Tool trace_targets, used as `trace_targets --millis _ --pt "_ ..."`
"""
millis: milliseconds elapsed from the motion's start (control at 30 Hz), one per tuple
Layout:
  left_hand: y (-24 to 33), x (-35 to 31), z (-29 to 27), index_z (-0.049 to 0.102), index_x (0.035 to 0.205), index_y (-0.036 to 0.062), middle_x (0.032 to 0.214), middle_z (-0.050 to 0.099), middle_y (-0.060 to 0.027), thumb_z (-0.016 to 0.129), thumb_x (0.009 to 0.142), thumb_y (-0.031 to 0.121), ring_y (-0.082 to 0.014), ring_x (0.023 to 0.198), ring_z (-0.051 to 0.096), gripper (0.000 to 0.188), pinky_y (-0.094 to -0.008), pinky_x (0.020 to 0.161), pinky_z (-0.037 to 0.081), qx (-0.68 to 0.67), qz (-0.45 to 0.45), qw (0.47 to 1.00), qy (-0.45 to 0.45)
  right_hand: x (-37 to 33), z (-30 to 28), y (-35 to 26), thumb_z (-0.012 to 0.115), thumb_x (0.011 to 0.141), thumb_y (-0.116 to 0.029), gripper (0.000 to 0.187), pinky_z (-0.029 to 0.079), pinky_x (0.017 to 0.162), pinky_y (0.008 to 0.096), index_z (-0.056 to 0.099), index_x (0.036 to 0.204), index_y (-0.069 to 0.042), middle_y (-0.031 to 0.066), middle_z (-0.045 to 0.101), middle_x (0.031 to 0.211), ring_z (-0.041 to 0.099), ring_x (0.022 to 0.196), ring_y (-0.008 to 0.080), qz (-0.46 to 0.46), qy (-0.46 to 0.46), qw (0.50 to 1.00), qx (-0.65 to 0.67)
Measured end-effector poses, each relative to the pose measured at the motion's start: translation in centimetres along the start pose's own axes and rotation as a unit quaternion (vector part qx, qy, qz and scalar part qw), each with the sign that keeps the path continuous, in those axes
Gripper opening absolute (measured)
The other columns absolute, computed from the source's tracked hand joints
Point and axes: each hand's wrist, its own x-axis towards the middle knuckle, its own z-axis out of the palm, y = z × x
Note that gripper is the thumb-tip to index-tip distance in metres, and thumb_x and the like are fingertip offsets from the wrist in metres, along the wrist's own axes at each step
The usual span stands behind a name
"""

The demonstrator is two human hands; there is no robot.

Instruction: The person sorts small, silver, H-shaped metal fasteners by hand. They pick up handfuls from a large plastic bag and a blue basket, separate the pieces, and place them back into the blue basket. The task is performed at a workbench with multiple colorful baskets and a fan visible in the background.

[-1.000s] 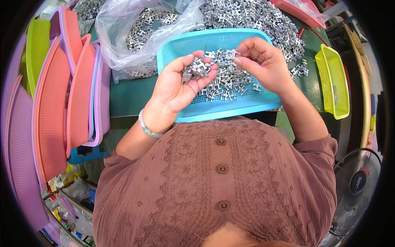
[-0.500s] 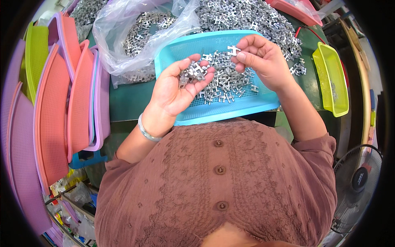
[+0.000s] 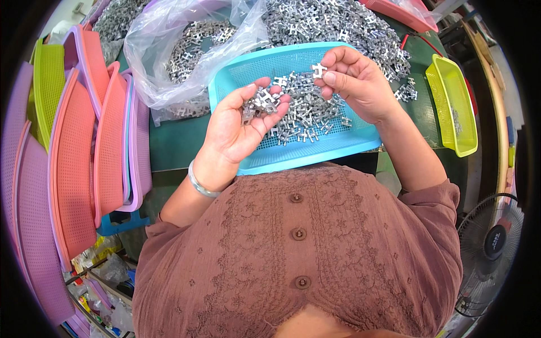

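My left hand (image 3: 234,121) is cupped palm up around a small heap of H-shaped silver metal pieces (image 3: 263,100). Between thumb and fingertips, my right hand (image 3: 355,81) pinches one such metal piece (image 3: 318,70), held up over the basket. Both hands are above a blue perforated plastic basket (image 3: 310,161), where many more loose metal pieces (image 3: 307,115) lie on the bottom. The left hand covers part of the basket's near left side.
Behind the basket rises a large pile of metal pieces (image 3: 338,25), beside a clear plastic bag (image 3: 149,84) holding more. Stacked pink and purple baskets (image 3: 73,169) stand at left. A yellow-green basket (image 3: 459,107) sits at right, with a fan (image 3: 493,242) below it.
Both hands keep their holds and have barely moved. The metal piece in the right hand's pinch is turned slightly. The whole view has shifted a little.
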Motion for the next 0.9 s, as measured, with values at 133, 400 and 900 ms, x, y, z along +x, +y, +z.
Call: trace_targets --millis 133,400,900 --pt "0.0 0.0 -0.1 0.041 0.112 -0.0085 0.110 0.047 -0.0256 0.044 0.087 0.009 -0.0399 0.107 0.045 0.030 -0.0443 0.091 0.044 -0.007 -0.002 1.000 -0.007 0.0 0.0 0.0 0.058 0.081 -0.006 0.014 0.047 0.063 0.0217 0.053 0.093 -0.003 0.0067 0.061 0.082 0.058 0.070 0.0092 0.002 -0.011 1.000 0.011" --pt "0.0 0.2 -0.1 0.042 0.110 -0.0084 0.111 0.046 -0.0266 0.043 0.088 0.009 -0.0418 0.109 0.043 0.029 -0.0473 0.093 0.041 -0.015 0.009 0.999 -0.027 0.0 0.1 0.5 0.061 0.078 -0.012 0.015 0.043 0.063 0.0241 0.061 0.092 -0.007 0.0007 0.057 0.086 0.051 0.074 0.0110 -0.152 -0.007 0.902 -0.404" --pt "0.2 0.3 -0.8 0.040 0.115 -0.0064 0.111 0.047 -0.0249 0.040 0.089 0.015 -0.0409 0.107 0.046 0.033 -0.0487 0.091 0.043 -0.013 -0.001 0.995 -0.097 1.7 3.6 0.3 0.065 0.068 -0.011 0.021 0.044 0.068 0.0337 0.060 0.087 -0.005 0.0087 0.055 0.079 0.054 0.077 0.0250 -0.237 -0.095 0.822 -0.508"
